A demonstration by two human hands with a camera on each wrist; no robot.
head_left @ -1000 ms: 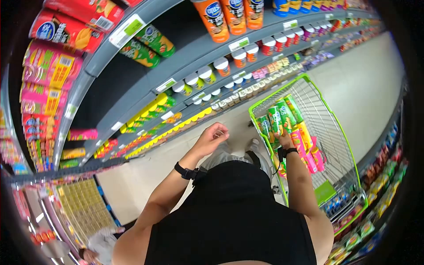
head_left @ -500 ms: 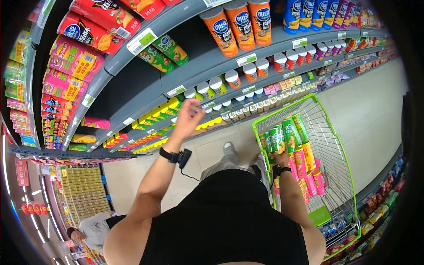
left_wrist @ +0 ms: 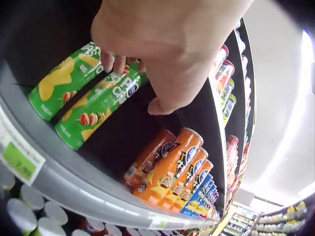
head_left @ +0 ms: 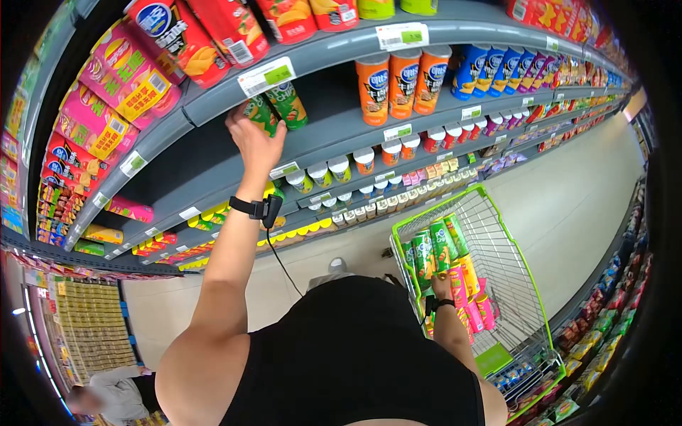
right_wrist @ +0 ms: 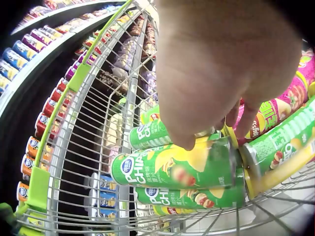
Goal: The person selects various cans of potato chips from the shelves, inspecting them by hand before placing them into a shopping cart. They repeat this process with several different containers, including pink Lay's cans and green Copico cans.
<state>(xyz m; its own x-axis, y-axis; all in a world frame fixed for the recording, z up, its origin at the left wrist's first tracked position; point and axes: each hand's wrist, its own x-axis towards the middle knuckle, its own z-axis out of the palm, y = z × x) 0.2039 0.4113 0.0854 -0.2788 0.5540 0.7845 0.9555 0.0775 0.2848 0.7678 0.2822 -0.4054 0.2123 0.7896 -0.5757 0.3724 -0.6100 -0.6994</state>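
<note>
Two green cans of potato chips (left_wrist: pixel 101 105) stand side by side on a shelf. My left hand (head_left: pixel 256 142) reaches over the nearer one, its fingertips (left_wrist: pixel 119 64) by the can tops and its thumb spread away from them. Inside the shopping cart, my right hand (head_left: pixel 442 286) holds a green can of potato chips (right_wrist: pixel 172 164) near one end, thumb on its side. Its other fingers are partly hidden behind the hand. More green cans (right_wrist: pixel 192 196) lie against it, with pink cans (head_left: pixel 474 310) and a yellow can (head_left: pixel 469 273) alongside.
Orange cans (head_left: pixel 403 85) and blue cans (head_left: pixel 490 71) line the shelf to the right. Red cans (head_left: pixel 170 35) fill the shelf above, behind a price rail (head_left: pixel 266 76). The cart's green rim (head_left: pixel 515 252) stands at my right. A person (head_left: pixel 117 394) is at the lower left.
My left hand has risen from near my body, up and leftward, to the green cans on the shelf. The right hand stays in the cart. The view has shifted toward the shelves.
</note>
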